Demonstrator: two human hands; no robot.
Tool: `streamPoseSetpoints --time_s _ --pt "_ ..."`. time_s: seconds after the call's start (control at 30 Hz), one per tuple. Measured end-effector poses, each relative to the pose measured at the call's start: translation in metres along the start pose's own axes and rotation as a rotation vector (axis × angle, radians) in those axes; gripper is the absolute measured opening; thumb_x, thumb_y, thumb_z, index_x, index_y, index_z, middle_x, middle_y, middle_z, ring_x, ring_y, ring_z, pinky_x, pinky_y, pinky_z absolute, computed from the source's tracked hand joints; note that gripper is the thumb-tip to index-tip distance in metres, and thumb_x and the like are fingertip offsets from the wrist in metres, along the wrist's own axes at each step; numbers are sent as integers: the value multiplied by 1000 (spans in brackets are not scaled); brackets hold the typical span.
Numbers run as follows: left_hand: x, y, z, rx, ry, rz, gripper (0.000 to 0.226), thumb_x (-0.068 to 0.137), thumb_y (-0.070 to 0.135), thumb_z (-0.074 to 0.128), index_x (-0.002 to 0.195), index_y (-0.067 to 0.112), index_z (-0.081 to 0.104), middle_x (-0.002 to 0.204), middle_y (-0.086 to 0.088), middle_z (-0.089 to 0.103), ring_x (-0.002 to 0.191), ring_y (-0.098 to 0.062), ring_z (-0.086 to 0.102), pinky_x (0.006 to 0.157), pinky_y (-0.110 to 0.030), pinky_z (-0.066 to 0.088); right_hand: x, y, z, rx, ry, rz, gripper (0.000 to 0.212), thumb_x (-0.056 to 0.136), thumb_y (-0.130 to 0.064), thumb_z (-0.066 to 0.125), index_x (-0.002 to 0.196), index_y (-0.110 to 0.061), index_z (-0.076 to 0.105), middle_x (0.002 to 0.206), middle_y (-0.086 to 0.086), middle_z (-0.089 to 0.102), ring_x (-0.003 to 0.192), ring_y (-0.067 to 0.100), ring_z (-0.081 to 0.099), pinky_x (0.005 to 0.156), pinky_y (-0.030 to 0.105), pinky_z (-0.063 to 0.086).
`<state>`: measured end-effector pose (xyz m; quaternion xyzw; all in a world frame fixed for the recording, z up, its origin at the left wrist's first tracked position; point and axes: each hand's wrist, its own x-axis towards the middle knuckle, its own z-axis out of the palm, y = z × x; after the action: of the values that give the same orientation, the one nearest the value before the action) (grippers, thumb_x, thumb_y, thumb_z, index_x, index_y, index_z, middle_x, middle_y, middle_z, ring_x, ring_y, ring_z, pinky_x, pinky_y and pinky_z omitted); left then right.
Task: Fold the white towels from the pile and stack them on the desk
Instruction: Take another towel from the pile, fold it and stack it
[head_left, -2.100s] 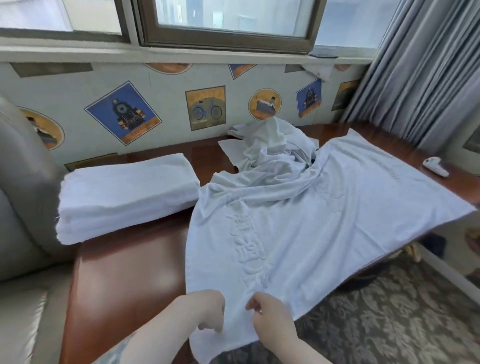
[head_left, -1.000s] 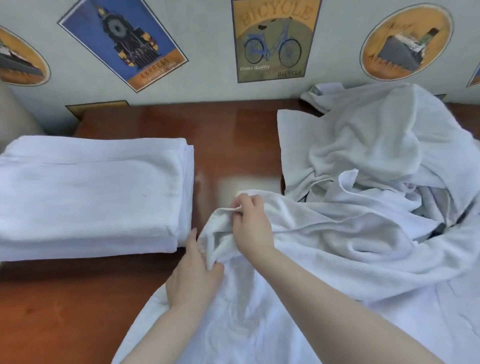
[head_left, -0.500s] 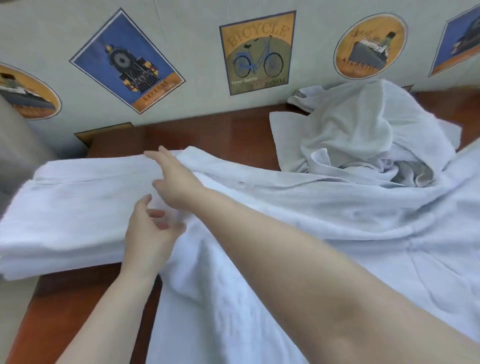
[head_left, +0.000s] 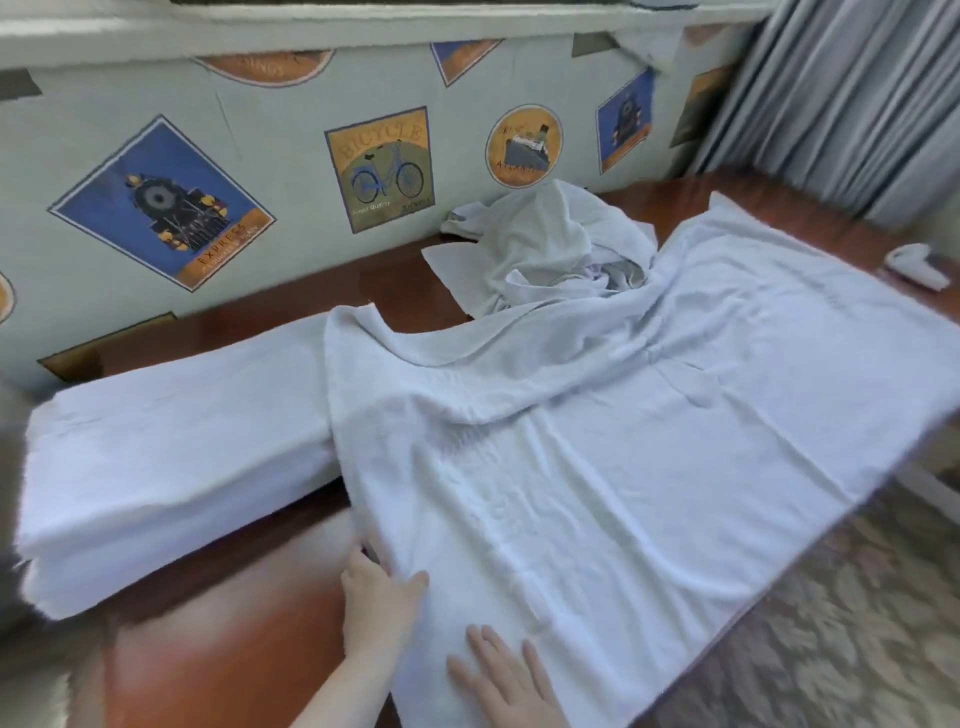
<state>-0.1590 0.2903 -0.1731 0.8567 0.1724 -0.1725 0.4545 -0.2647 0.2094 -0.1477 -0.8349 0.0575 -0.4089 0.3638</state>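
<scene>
A large white towel (head_left: 649, 441) lies spread across the wooden desk (head_left: 249, 623), its far left corner draped over the stack of folded white towels (head_left: 166, 441). The crumpled pile of white towels (head_left: 550, 249) sits at the back against the wall. My left hand (head_left: 382, 597) grips the towel's near left edge, thumb on top. Flat on the towel near its front edge rests my right hand (head_left: 498, 680), fingers straight.
A grey chair (head_left: 10, 467) stands at the far left beside the stack. Grey curtains (head_left: 857, 104) hang at the back right. A small white object (head_left: 919, 265) lies on the desk's right end. Patterned carpet (head_left: 831, 649) lies below the desk's front edge.
Both hands have drawn back from the towel's far corner at the stack to its near edge. That corner now lies over the stack. The view has pulled back.
</scene>
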Motion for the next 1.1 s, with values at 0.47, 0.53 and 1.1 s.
streamPoseSetpoints --time_s 0.47,0.53,1.1 --pt "0 57 -21 -838 -604 -318 49 89 17 57 133 -4 51 133 -24 55 123 -40 54 105 -52 42 31 14 -48 -42 -677 906 8 98 -27 44 97 -30 37 86 -5 53 82 16 53 79 30 43" --pt "3 79 -17 -991 -625 -297 45 95 25 53 133 3 53 129 -18 61 119 -36 59 97 -51 49 51 8 -66 222 -502 968 14 99 -19 47 92 -24 36 80 -7 46 72 7 47 71 27 43" --pt "-52 249 113 -1439 -711 -278 44 53 7 71 95 8 57 68 -3 66 61 -15 67 54 -32 56 170 144 -268 1125 -431 1263 34 90 -22 68 119 -4 69 127 20 64 117 32 63 94 39 54"
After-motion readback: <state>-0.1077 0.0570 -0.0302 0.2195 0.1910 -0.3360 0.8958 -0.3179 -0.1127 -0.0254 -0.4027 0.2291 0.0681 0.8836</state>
